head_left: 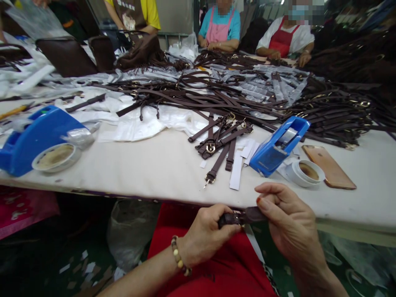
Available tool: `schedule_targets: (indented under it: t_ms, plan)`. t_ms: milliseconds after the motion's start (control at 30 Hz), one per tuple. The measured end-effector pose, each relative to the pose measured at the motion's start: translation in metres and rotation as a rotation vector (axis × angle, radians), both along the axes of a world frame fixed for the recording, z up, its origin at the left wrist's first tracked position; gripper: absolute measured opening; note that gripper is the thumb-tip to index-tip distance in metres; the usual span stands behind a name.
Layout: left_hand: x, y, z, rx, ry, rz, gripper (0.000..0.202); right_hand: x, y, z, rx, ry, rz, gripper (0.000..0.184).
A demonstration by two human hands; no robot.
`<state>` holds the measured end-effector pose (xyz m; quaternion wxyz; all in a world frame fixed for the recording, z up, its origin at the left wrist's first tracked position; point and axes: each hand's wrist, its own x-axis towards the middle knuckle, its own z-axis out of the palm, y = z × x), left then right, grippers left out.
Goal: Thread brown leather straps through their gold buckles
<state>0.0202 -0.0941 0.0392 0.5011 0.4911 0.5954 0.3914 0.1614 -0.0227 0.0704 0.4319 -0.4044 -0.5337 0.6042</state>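
Both hands (201, 233) (291, 218) in pinch grips on a brown strap (254, 214)

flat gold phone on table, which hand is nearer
Right. In the picture, the right hand is below and left of the flat gold phone; the left hand is farther left.

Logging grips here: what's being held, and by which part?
A flat, dark-brown leather-look strap: left hand grips its left portion, right hand pinches its right portion.

- A dark brown strap (255, 214) is held roughly level between the left hand (201, 235) and the right hand (289, 218).
- A small metal fitting (237, 218) is seen beside the left fingertips.
- The far end is partly hidden by the right fingers.
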Motion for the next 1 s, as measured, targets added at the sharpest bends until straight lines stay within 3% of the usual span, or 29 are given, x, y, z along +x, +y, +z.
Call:
schedule_targets:
  t_ms: [167, 300, 400, 500, 567, 667, 767, 867, 1000]
  plan:
    - [-0.004, -0.002, 0.003, 0.08, 0.016, -0.019, 0.017, 0.006, 0.002, -0.011, 0.153, -0.382, 0.151, 0.025]
    - [-0.001, -0.001, 0.001, 0.163, 0.046, -0.032, 0.012, 0.0, -0.005, -0.016, 0.226, -0.486, 0.273, 0.019]
    - [0.001, 0.0, -0.005, 0.191, 0.056, -0.037, 0.012, -0.007, -0.016, -0.022, 0.423, -0.564, 0.291, 0.019]
    - [0.0, 0.0, -0.008, 0.16, 0.039, -0.064, 0.009, -0.011, -0.022, -0.027, 0.666, -0.677, 0.272, 0.028]
    - [-0.005, 0.0, -0.006, 0.144, -0.024, -0.078, 0.018, -0.009, -0.019, -0.028, 0.775, -0.707, 0.336, 0.037]
    - [-0.014, -0.002, 0.001, 0.081, -0.184, -0.102, 0.029, 0.0, -0.009, -0.027, 0.839, -0.653, 0.491, 0.052]
    - [-0.021, -0.005, 0.005, -0.061, -0.356, -0.115, 0.017, 0.01, -0.003, -0.029, 0.833, -0.633, 0.601, 0.049]
    - [-0.024, -0.007, 0.005, -0.16, -0.223, -0.063, 0.013, 0.013, -0.006, -0.038, 0.855, -0.638, 0.613, 0.027]
    - [-0.025, -0.006, 0.006, -0.202, 0.046, -0.065, 0.014, 0.008, -0.015, -0.047, 0.917, -0.671, 0.49, 0.019]
